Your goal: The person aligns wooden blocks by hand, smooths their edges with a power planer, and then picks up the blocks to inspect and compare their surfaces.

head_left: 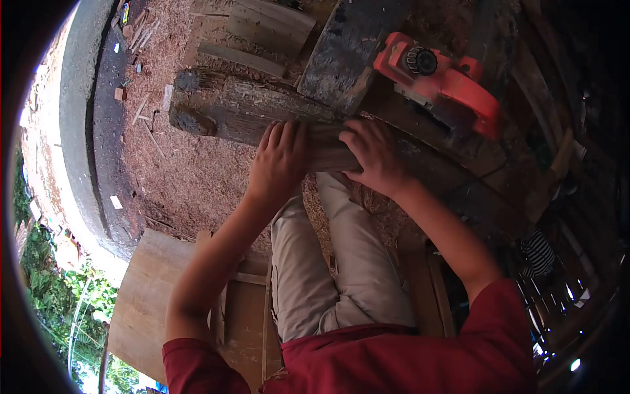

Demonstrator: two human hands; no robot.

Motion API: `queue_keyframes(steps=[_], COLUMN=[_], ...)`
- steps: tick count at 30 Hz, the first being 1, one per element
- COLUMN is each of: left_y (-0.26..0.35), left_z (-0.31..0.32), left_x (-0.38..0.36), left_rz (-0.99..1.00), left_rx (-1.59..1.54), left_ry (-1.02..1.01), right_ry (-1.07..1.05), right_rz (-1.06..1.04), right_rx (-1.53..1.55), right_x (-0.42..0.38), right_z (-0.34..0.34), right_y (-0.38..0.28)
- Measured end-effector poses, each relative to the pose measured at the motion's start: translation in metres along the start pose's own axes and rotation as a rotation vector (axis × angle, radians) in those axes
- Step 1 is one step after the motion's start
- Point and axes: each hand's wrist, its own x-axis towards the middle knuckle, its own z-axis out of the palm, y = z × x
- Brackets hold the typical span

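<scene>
A short brown piece of wood (330, 148) lies against the near side of a rough, weathered beam (230, 108). My left hand (282, 157) is closed over its left end, fingers curled across the top edge. At the other end, my right hand (377, 157) grips the wood with the fingers bent over it and the thumb on the near side. My palms and the undersides of the wood are hidden. A red electric planer (430, 75) with a black knob rests beyond my right hand, touching neither hand.
Dark thick planks (344, 56) cross the beam at the back. Wood shavings (190, 180) cover the ground, with loose slats (243, 59) at the upper left. A concrete edge (79, 118) curves along the left. A plywood sheet (147, 289) stands beside my seat.
</scene>
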Motion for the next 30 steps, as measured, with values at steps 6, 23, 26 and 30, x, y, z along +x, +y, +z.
queue_keyframes(steps=[6,23,26,30], left_y=[0.003,-0.008,-0.009,-0.013], left_z=[-0.007,-0.011,-0.009,-0.005], left_x=[-0.007,-0.001,-0.001,0.001], left_rz=[0.017,0.062,0.064,0.078], left_rx=[-0.001,0.045,0.055,0.069], left_ry=[0.068,0.059,0.053,0.066], right_ry=[0.022,0.110,0.115,0.128], right_rz=[-0.025,-0.022,-0.019,-0.015], right_rx=[-0.031,-0.041,-0.042,-0.029], right_x=[0.000,0.002,0.003,0.003], right_z=[0.003,0.009,0.008,0.010], right_y=[-0.008,-0.021,-0.023,-0.023])
